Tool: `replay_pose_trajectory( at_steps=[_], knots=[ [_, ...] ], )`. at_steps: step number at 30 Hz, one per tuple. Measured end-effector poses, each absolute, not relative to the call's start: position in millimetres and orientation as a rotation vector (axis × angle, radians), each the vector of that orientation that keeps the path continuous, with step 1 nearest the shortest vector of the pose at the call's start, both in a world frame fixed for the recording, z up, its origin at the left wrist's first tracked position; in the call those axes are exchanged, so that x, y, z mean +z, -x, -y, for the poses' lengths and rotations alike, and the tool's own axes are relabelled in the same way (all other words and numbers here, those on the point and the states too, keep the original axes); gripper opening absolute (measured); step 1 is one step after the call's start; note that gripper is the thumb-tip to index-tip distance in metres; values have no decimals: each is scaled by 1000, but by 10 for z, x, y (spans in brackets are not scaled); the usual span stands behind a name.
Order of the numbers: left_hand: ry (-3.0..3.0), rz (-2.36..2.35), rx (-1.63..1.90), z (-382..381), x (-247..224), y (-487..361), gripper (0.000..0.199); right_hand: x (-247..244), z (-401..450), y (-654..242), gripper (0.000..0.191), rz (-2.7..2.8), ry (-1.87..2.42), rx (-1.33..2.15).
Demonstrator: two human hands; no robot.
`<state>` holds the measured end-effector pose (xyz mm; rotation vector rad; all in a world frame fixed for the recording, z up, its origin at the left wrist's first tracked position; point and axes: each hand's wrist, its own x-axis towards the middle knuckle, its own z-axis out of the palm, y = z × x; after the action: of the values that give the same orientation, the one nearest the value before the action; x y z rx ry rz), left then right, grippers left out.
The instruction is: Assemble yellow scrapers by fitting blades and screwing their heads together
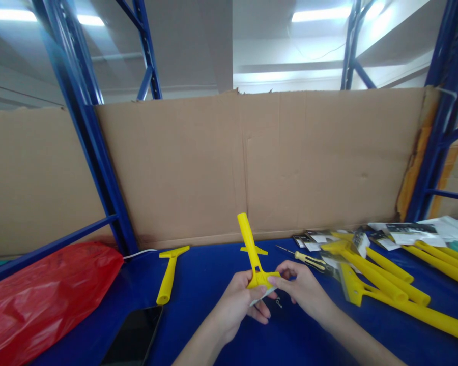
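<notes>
A yellow plastic scraper [247, 239] is held at its wide head, its round handle pointing up and away from me. My left hand [236, 300] grips the left side of the head, thumb on top and fingers beneath. At the right corner of the head, my right hand [303, 288] pinches with thumb and fingers. A pale flat strip [262, 296] shows along the head's lower edge, partly covered by my fingers. Small metal bits, perhaps screws [278, 303], lie just under my right hand. Behind the handle is a flat yellow piece [260, 251] on the table.
On the blue table [202, 325], a screwdriver [305, 258] and several yellow scrapers [370, 267] lie right, near packets [408, 234]. Another yellow scraper [169, 274], a black phone [135, 335] and a red plastic bag [61, 295] are left. Cardboard [198, 168] stands behind.
</notes>
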<state>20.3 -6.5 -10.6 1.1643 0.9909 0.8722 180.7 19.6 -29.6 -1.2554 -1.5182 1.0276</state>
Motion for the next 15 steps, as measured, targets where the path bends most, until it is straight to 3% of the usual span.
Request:
replay_pose_trajectory(
  at_steps=[4,9,15],
  knots=[
    [-1112,-961,858,58,-121,-225,30,-227,-202,-1913,31,1671,1254,887],
    [-1060,-1025,904,42,-127,-213,29,-179,-330,-2253,25,1898,1702,-233],
    [-1039,-1093,944,0,-151,-176,24,-287,-479,-2494,30,2022,1824,-178]
  ],
)
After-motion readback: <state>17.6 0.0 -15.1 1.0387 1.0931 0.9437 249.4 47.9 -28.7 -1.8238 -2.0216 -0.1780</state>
